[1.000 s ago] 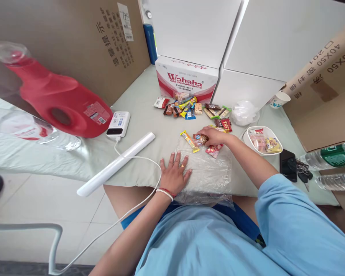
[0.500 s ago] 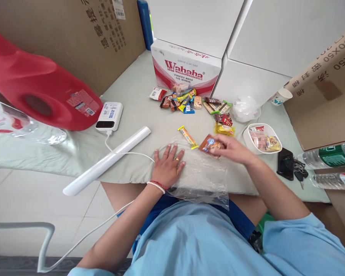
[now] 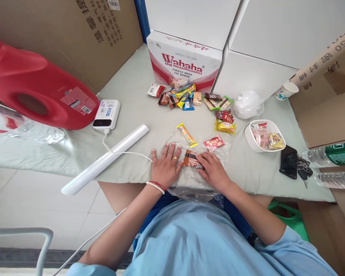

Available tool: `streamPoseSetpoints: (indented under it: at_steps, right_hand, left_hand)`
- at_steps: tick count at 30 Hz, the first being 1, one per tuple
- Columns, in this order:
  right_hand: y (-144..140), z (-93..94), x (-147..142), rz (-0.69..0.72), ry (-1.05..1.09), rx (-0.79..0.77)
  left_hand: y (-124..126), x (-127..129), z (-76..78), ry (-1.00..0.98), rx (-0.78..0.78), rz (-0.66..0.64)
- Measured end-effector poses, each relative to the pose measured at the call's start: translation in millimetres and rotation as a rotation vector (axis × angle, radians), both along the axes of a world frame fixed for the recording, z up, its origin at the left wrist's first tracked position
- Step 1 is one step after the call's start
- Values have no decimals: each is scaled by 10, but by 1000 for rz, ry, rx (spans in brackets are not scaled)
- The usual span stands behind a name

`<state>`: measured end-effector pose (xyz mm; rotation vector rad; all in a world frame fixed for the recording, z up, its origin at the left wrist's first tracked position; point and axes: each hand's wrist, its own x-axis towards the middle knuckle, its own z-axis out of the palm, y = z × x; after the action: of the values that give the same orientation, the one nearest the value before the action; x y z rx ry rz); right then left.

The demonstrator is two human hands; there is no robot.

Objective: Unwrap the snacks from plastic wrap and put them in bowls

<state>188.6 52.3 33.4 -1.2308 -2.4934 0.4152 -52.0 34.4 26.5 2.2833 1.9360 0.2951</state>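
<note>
My left hand [image 3: 166,166] lies flat with fingers spread on a clear plastic bag [image 3: 186,182] at the table's front edge. A small brown snack packet [image 3: 191,159] rests on the bag between my hands. The fingers of my right hand [image 3: 214,171] are closed on the packet's right end, and the left thumb is close to its other end. Beyond the packet lie a yellow-orange snack bar [image 3: 186,135] and a pink-red snack packet [image 3: 214,143].
Several wrapped snacks [image 3: 184,97] lie before a Wahaha box [image 3: 186,61]. A white tub [image 3: 248,140] holding snacks, a phone [image 3: 288,163] and keys [image 3: 304,168] are at right. A white cable [image 3: 132,153] crosses a white bar [image 3: 106,159]; a power bank [image 3: 107,114] stands behind.
My right hand has moved left and nearer to my body with the brown packet, which now shows another side. The pink-red packet has come into view. My left hand stays in place.
</note>
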Motion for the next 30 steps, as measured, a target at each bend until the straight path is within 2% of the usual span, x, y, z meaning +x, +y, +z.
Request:
streamPoseSetpoints:
  at_steps: [4, 9, 12, 15, 18, 20, 23, 26, 30]
  right_hand:
    - [111, -35, 112, 14, 9, -24]
    - [180, 86, 266, 67, 66, -7]
    - [130, 149, 256, 79, 94, 14]
    - [85, 187, 201, 123, 42, -29]
    - [201, 292, 137, 136, 39, -57]
    - [433, 413, 55, 104, 48, -45]
    - [994, 585, -236, 67, -59, -31]
    - [1648, 633, -799, 52, -233, 54]
    - [2343, 499, -1730, 3, -288, 164]
  left_hand:
    - [-56, -61, 23, 11, -10, -28]
    - [-177, -157, 28, -6, -2, -82]
    - [-222, -168, -6, -39, 33, -79]
    - [-243, -159, -25, -52, 46, -66]
    - [-246, -157, -20, -60, 40, -58]
    - [-242, -164, -16, -69, 36, -62]
    - [-236, -175, -19, -80, 34, -64]
    - [-232, -176, -24, -89, 33, -59]
    - [-228, -174, -21, -87, 27, -51]
